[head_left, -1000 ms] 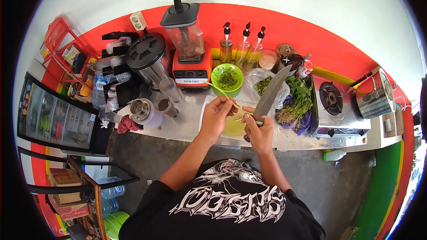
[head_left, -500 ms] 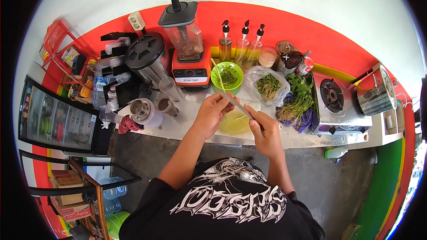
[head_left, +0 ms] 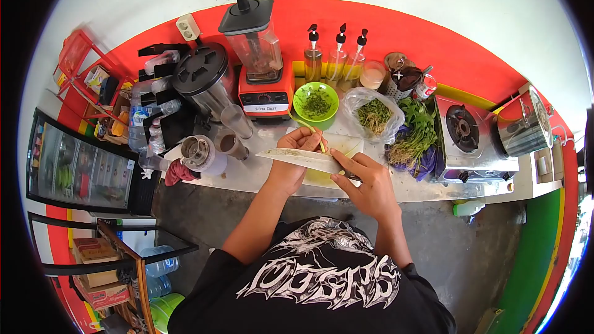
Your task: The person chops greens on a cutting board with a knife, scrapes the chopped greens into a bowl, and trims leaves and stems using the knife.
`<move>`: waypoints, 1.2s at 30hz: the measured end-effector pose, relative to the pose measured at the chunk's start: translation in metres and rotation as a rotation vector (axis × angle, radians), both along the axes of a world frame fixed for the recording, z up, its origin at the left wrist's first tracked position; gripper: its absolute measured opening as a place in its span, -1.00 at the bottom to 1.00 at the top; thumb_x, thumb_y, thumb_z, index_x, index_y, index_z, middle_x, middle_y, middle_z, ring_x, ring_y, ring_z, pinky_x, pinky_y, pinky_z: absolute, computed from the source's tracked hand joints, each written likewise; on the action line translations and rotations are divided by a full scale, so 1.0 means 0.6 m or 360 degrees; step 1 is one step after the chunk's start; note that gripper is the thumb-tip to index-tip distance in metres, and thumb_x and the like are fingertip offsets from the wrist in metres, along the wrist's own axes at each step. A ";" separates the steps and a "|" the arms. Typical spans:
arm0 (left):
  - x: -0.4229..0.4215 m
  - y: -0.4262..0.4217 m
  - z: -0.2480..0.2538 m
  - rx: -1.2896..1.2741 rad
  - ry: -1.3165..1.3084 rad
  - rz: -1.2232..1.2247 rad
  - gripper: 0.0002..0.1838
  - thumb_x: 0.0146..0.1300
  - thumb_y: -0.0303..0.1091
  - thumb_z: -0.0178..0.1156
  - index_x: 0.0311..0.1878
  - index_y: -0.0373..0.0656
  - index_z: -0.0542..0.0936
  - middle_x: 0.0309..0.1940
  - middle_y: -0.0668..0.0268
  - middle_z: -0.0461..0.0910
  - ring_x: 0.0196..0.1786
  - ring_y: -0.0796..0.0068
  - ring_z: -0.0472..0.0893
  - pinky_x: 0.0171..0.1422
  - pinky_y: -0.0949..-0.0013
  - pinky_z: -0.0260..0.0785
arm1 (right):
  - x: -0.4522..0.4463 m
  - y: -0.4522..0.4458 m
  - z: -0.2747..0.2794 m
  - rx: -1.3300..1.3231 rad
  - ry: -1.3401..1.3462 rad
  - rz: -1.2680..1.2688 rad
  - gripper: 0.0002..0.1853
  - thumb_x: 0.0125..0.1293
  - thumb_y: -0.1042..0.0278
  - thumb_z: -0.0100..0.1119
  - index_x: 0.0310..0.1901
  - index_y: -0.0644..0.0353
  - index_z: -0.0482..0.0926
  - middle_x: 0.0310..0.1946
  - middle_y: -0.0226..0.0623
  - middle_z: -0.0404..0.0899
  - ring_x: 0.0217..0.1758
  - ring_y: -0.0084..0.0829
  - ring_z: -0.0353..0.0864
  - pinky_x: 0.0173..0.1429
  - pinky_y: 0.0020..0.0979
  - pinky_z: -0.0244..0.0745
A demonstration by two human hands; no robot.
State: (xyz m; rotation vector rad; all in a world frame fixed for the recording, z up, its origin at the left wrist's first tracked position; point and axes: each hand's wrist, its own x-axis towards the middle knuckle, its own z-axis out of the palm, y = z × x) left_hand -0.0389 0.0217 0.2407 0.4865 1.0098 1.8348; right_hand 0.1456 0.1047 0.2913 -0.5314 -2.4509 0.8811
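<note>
My left hand (head_left: 296, 154) pinches a thin pale green stalk (head_left: 303, 125), whose upper end points toward the green bowl (head_left: 299, 100) of chopped greens. A large knife (head_left: 297, 159) is in my right hand (head_left: 366, 182), its blade pointing left across the front of my left hand. Below both hands lies a light cutting board (head_left: 346, 142) with a pale green surface. To the right of the bowl, a clear plastic bag (head_left: 354, 102) holds cut greens, and beside it lies a rooted leafy bunch (head_left: 416, 133) on purple plastic.
An orange blender (head_left: 266, 96), a steel jug with black lid (head_left: 201, 77) and clear cups (head_left: 236, 120) stand on the left. Pump bottles (head_left: 313, 62) line the wall. At the right are a gas stove (head_left: 473, 139) and a steel pot (head_left: 523, 127).
The knife has swung from pointing up and away to lying crosswise, pointing left. The stalk's upper end has shifted, and my right hand has turned and moved slightly right.
</note>
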 end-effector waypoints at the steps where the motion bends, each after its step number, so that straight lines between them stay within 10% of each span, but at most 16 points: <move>1: 0.001 0.001 0.001 0.0022 -0.0004 0.0029 -0.83 0.48 -0.32 0.28 -0.05 -0.23 0.62 -0.26 0.31 0.69 -0.23 0.61 0.65 -0.09 0.52 0.52 | -0.001 0.000 -0.002 0.0000 0.0000 0.0000 -0.50 0.28 0.18 0.43 0.27 -0.03 0.67 -0.40 -0.27 0.57 -0.44 -0.22 0.59 -0.30 -0.22 0.50; 36: 0.003 -0.002 0.007 -0.0019 0.0114 0.0145 -0.87 0.44 -0.37 0.31 -0.08 -0.21 0.65 -0.28 0.36 0.67 -0.20 0.60 0.65 -0.04 0.50 0.49 | -0.006 0.007 -0.021 -0.0175 0.0140 0.0025 -0.51 0.27 0.42 0.41 0.26 0.17 0.66 -0.40 -0.22 0.55 -0.45 -0.38 0.46 -0.29 -0.36 0.42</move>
